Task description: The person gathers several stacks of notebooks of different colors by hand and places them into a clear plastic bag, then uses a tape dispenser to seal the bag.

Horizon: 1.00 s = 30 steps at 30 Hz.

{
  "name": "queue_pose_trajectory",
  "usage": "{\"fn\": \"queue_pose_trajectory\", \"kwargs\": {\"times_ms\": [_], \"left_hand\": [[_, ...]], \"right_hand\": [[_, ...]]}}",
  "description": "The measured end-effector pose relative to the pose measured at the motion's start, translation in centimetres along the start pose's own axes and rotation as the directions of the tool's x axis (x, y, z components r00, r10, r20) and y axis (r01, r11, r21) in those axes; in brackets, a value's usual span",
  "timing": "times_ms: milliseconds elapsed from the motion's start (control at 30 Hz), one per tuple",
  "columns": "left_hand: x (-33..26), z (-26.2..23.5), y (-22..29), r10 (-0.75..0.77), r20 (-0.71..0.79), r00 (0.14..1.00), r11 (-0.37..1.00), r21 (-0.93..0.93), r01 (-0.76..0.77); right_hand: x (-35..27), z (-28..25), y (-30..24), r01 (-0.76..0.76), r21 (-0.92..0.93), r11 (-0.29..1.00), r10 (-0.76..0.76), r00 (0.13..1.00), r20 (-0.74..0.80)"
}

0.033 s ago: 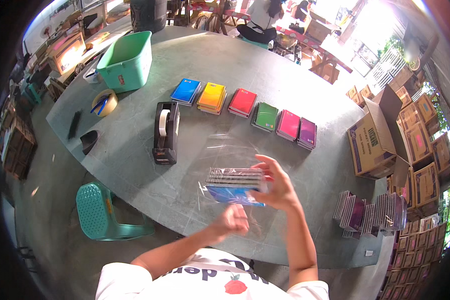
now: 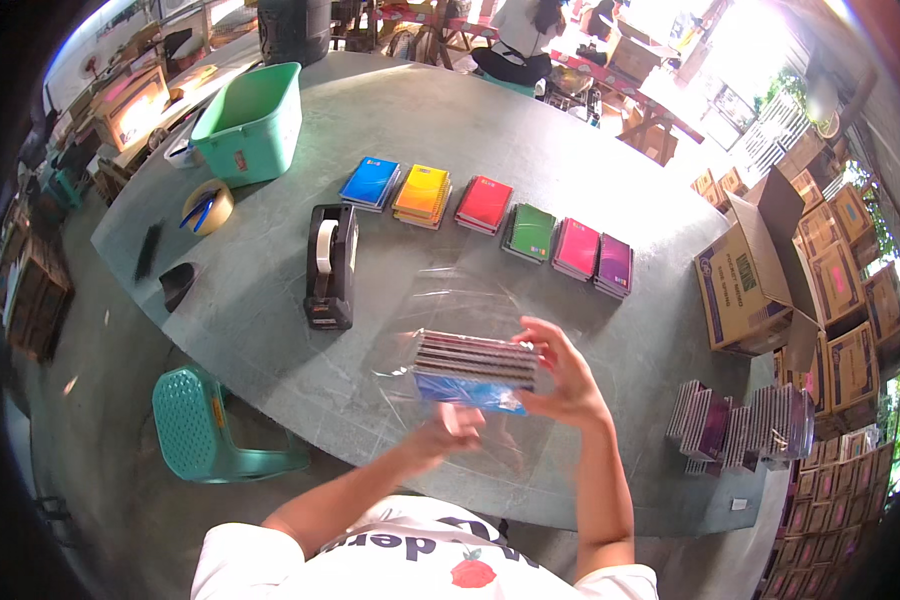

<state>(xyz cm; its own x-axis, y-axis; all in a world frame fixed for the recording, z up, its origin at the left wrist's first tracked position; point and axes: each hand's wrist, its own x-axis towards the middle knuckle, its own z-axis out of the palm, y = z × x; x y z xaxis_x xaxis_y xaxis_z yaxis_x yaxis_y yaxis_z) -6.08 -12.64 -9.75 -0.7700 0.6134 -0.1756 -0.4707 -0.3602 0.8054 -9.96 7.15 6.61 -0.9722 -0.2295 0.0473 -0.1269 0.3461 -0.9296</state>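
While we look down from the head view, our right hand has its grip closed on the end of a stack of spiral notebooks inside a clear plastic bag, held just above the grey worktop, and our left hand pinches the bag's lower edge. Six notebook piles lie in a row beyond: blue, yellow, red, green, pink and purple. We count one black tape dispenser, one green tub whose contents stay hidden, and brown printed cartons at right.
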Motion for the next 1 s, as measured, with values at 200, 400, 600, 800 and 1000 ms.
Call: {"fn": "queue_pose_trajectory", "kwargs": {"times_ms": [200, 400, 600, 800, 1000], "left_hand": [[3.3, 1.2, 9.1, 0.337, 0.089, 0.937, 0.857, 0.384, -0.344], [3.9, 1.6, 9.2, 0.457, 0.02, 0.889, 0.798, 0.432, -0.42], [5.0, 1.9, 9.0, 0.47, 0.038, 0.882, 0.763, 0.485, -0.428], [0.9, 4.5, 20.2, 0.592, 0.363, 0.72, 0.436, 0.607, -0.665], [0.0, 6.7, 19.2, -0.009, 0.741, 0.672, -0.333, 0.631, -0.701]], "right_hand": [[-2.7, 8.3, 5.9, 0.198, 0.55, 0.811, 0.016, 0.933, -0.36], [-1.7, 9.7, 5.1, 0.251, 0.306, 0.918, -0.03, 0.815, -0.578], [-2.2, 9.4, 5.2, 0.25, 0.09, 0.964, -0.127, 0.733, -0.669], [-5.4, 3.5, 0.4, 0.571, 0.012, 0.821, -0.331, 0.494, -0.804], [-8.6, 11.1, 8.7, 0.105, -0.146, 0.984, -0.176, 0.729, -0.661]]}}
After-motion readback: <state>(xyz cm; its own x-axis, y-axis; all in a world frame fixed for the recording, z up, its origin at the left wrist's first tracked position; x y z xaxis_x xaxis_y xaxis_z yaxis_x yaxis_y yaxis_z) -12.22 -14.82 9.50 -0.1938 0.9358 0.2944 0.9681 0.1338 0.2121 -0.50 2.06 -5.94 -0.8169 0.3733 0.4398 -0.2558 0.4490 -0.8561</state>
